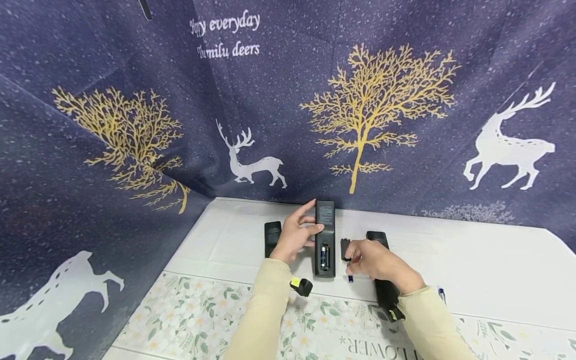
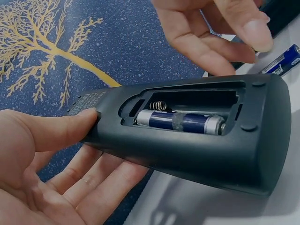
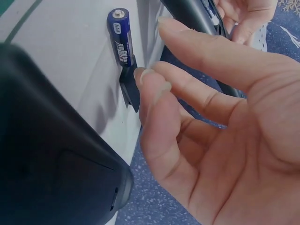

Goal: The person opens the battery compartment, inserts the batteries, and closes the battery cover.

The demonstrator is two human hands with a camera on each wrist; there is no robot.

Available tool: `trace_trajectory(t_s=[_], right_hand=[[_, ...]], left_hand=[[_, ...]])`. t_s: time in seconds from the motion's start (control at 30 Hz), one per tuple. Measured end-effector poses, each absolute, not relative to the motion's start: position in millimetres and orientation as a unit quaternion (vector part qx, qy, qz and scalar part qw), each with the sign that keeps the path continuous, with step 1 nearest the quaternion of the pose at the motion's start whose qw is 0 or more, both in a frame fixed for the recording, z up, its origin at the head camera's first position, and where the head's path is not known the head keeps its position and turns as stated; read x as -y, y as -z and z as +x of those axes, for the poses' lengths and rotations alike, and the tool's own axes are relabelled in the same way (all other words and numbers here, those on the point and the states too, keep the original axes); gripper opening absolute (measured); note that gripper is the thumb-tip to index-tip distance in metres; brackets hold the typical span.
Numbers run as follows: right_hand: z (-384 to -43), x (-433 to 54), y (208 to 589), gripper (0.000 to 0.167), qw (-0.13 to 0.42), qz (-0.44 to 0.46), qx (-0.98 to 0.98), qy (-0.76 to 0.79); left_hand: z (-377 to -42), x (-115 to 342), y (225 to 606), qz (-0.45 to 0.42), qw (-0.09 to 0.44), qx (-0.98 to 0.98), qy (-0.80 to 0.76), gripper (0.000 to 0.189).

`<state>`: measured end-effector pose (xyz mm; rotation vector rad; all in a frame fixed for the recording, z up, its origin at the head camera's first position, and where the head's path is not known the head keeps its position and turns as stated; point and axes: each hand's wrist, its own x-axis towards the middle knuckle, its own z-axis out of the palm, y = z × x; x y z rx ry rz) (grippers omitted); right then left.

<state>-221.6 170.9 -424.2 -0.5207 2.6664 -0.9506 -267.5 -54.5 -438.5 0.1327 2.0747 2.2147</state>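
My left hand (image 1: 294,235) grips a black remote control (image 1: 326,215), thumb on its back and fingers beneath. The remote's battery compartment is uncovered. Inside, a blue and silver battery (image 2: 180,122) lies beside a vacant slot with a coil spring (image 2: 158,106). To the right, my right hand (image 1: 373,257) hovers over the table with thumb and fingers apart, nothing between them. A loose blue AAA battery (image 3: 120,35) lies just beyond its fingertips, and a small black battery cover (image 1: 345,248) lies close by.
Another black remote (image 1: 272,239) lies left, partly behind my left hand. A larger black object (image 1: 386,295) extends under my right forearm. One more battery (image 1: 442,294) lies right of that forearm. A black piece with a yellow-green patch (image 1: 304,286) sits near my left sleeve.
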Motion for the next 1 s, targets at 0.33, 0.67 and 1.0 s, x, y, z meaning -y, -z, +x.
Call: trace_trajectory(t_s=[0.33, 0.67, 1.0], right_hand=[[-219.4, -168.0, 426.3, 0.035, 0.141, -0.165, -0.92, 0.327], [-219.0, -168.3, 431.6, 0.036, 0.154, -0.156, -0.92, 0.324], [-219.3, -170.5, 433.7, 0.041, 0.148, -0.176, -0.906, 0.354]], left_hand=[[-266.7, 55.5, 438.2, 0.045, 0.049, -0.683, -0.727, 0.073], [-267.4, 55.1, 437.4, 0.044, 0.048, -0.679, -0.731, 0.073], [-267.6, 56.6, 436.9, 0.046, 0.047, -0.682, -0.729, 0.073]])
